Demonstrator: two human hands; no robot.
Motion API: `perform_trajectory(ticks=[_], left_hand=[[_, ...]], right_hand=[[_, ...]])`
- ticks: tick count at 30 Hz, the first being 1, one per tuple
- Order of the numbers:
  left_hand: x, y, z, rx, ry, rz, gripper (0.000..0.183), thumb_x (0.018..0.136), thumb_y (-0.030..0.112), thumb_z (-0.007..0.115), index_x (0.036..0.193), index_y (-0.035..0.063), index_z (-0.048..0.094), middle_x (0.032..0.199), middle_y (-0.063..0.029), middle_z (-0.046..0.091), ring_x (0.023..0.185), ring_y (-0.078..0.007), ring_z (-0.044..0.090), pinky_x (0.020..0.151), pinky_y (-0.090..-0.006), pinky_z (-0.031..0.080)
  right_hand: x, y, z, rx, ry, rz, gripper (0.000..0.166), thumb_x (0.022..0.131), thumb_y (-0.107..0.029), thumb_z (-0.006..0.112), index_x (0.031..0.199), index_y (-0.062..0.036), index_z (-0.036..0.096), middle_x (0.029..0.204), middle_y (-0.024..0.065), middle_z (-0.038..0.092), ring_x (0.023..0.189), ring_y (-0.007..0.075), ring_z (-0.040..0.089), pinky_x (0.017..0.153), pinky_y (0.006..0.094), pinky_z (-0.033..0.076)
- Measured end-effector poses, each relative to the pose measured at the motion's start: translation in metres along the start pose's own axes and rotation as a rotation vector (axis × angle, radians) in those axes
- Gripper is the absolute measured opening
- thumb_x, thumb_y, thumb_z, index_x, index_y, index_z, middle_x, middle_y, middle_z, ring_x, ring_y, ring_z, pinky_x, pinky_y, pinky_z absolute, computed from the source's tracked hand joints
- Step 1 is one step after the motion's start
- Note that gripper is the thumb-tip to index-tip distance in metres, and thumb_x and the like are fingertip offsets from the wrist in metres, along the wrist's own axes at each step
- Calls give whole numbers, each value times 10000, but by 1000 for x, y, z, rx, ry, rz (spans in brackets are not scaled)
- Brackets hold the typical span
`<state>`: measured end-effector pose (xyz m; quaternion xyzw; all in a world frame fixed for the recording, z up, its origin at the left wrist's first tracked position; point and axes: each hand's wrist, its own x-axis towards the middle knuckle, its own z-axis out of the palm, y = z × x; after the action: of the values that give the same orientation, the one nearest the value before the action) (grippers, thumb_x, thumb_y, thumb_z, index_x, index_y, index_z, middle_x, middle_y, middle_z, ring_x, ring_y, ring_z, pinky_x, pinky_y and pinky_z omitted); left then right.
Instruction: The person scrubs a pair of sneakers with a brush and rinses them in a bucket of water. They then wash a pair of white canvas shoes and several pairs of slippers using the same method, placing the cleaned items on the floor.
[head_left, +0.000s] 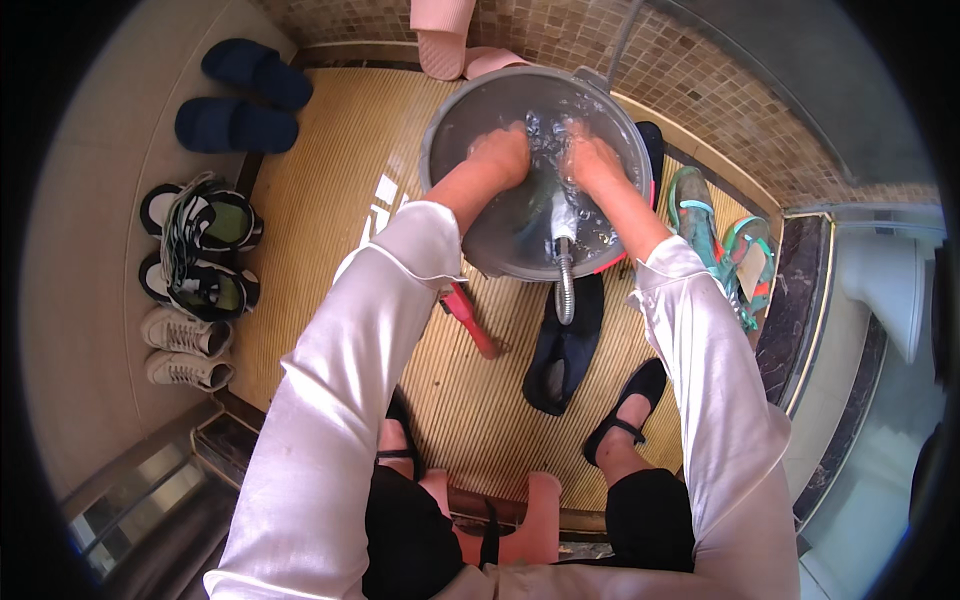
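Observation:
A round grey plastic basin (480, 247) of water stands on the ribbed floor in front of me. My left hand (502, 155) is in the left part of the basin, its fingers blurred at the bubbling water. My right hand (592, 159) is at the right part, the fingers also blurred by splashes; whether either holds anything cannot be told. A shower head (564, 217) with a metal hose (565, 292) hangs over the near rim, its head in the basin. A black shoe or sock-like item (564, 360) lies below the basin, and a red-handled brush (471, 322) lies left of it.
Navy slides (238, 126), black-and-white shoes with laces (199, 251) and beige sneakers (187, 349) line the left wall. Pink slippers (441, 52) are behind the basin. Green-and-grey shoes (697, 210) stand at right. A pink stool (544, 517) is beneath me, and a tiled wall (705, 97) rises behind.

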<state>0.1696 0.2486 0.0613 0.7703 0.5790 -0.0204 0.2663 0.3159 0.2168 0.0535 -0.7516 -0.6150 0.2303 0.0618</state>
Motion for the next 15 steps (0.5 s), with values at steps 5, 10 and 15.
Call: perform_trajectory(ticks=[5, 10, 15], left_hand=[[10, -15, 1, -396, 163, 79, 316, 750, 82, 603, 1043, -18, 663, 1013, -253, 672, 977, -364, 663, 867, -404, 518], [-2, -12, -42, -1339, -15, -58, 300, 807, -7, 508, 1095, -17, 594, 902, -135, 655, 700, -225, 641, 640, -347, 554], [-19, -26, -60, -1498, -125, -99, 279, 925, 198, 575, 1152, 40, 606, 1025, -114, 663, 880, -190, 653, 791, -325, 550]], right_hand=[[11, 14, 1, 535, 124, 37, 485, 777, -89, 614, 1249, -14, 536, 1188, 273, 603, 1133, 400, 575, 968, 399, 446], [8, 25, -28, 1331, 115, -25, 409, 744, 29, 600, 1151, -4, 586, 945, 73, 633, 864, 166, 610, 773, 276, 497], [-6, -3, -49, 1182, 158, -176, 448, 773, -299, 736, 1107, -34, 597, 964, 63, 605, 873, 168, 560, 817, 306, 458]])
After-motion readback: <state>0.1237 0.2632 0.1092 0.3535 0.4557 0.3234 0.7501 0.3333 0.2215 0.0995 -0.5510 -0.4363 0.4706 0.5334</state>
